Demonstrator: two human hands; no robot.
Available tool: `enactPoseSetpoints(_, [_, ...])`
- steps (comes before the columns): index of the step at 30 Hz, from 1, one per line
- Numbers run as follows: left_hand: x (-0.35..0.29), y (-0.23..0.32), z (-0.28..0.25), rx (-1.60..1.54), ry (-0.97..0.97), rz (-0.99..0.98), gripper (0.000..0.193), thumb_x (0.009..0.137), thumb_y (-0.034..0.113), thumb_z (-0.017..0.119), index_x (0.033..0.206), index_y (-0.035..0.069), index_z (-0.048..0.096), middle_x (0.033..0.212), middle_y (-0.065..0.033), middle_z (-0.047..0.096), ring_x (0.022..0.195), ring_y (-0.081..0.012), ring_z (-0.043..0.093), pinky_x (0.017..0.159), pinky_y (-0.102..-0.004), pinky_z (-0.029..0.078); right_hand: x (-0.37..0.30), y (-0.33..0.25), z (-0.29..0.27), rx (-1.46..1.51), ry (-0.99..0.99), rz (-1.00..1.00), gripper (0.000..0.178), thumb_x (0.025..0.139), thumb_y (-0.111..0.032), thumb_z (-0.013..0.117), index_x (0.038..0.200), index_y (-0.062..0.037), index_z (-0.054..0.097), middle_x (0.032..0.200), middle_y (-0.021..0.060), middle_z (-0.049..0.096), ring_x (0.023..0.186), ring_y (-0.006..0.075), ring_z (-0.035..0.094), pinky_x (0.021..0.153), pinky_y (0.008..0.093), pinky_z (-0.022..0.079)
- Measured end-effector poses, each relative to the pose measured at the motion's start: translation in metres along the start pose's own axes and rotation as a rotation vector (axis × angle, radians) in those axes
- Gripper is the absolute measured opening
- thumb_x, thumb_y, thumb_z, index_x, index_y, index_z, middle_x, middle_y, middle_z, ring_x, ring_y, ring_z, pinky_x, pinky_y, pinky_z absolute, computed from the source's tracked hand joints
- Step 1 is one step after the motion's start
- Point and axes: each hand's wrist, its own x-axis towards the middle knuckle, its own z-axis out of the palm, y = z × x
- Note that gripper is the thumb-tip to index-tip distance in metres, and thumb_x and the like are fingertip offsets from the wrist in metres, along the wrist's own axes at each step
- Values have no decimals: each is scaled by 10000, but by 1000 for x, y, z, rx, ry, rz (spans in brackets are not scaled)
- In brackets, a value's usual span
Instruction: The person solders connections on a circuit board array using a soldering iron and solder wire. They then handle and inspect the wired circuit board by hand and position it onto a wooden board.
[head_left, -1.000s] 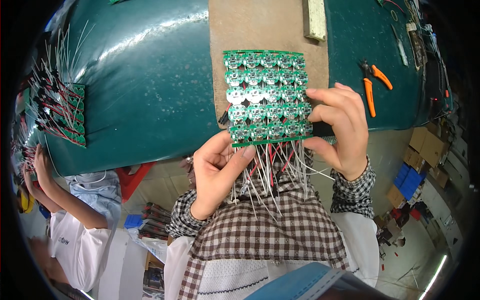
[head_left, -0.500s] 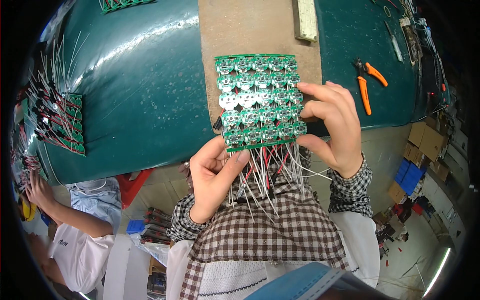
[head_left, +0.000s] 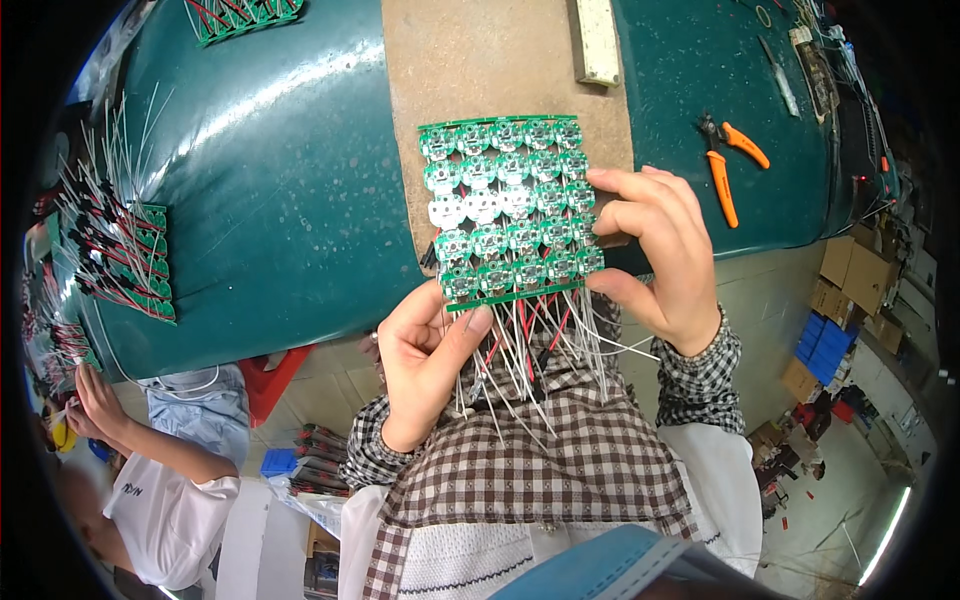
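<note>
Panel of small green circuit boards [head_left: 525, 236] held up between left hand [head_left: 420, 350] and right hand [head_left: 668, 262], over the near edge of a green table [head_left: 300, 250].
Nearest, blue face mask [head_left: 610, 568] and checked apron [head_left: 540, 450], with loose white, red and black wires [head_left: 520, 365] below the panel's lower edge. Closed pinch by the left hand at the lower left corner, thumb on top; thumb and fingertips of the right hand against the right edge, fingers spread, cannot tell whether gripping or only steadying. Beyond, brown board [head_left: 490, 60] with pale block [head_left: 598, 50] at its far end, orange-handled cutters [head_left: 720, 178] to the right, heap of wired circuit boards [head_left: 125, 250] well to the left. On the floor past the table, blue containers [head_left: 825, 345] beside cardboard boxes [head_left: 856, 266], contents too small to tell.
</note>
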Motion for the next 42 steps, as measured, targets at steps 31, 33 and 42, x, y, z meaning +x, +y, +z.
enactPoseSetpoints(31, [-5, 6, 21, 933, -61, 682, 262, 720, 48, 695, 959, -34, 624, 662, -74, 551, 504, -149, 527, 442, -254, 393, -22, -29, 30, 617, 225, 168, 1094, 609, -456, 806, 1394, 24, 214, 1295, 229, 435, 1118, 311, 499, 952, 372, 394])
enactPoseSetpoints(33, [-4, 0, 30, 965, -130, 855, 330, 666, 97, 743, 952, -17, 624, 684, -94, 533, 518, -200, 535, 458, -285, 424, -28, -31, 34, 684, 210, 158, 1193, 569, -392, 839, 1425, 9, 112, 1378, 250, 316, 1235, 321, 402, 997, 398, 346])
enactPoseSetpoints(42, [-15, -3, 43, 647, -188, 933, 274, 734, 87, 674, 971, -42, 630, 728, -26, 476, 564, -89, 382, 494, -220, 292, -93, 17, -33, 921, 815, -63, 847, 697, -186, 685, 1395, 0, 243, 1292, 127, 439, 1167, 244, 449, 964, 328, 372])
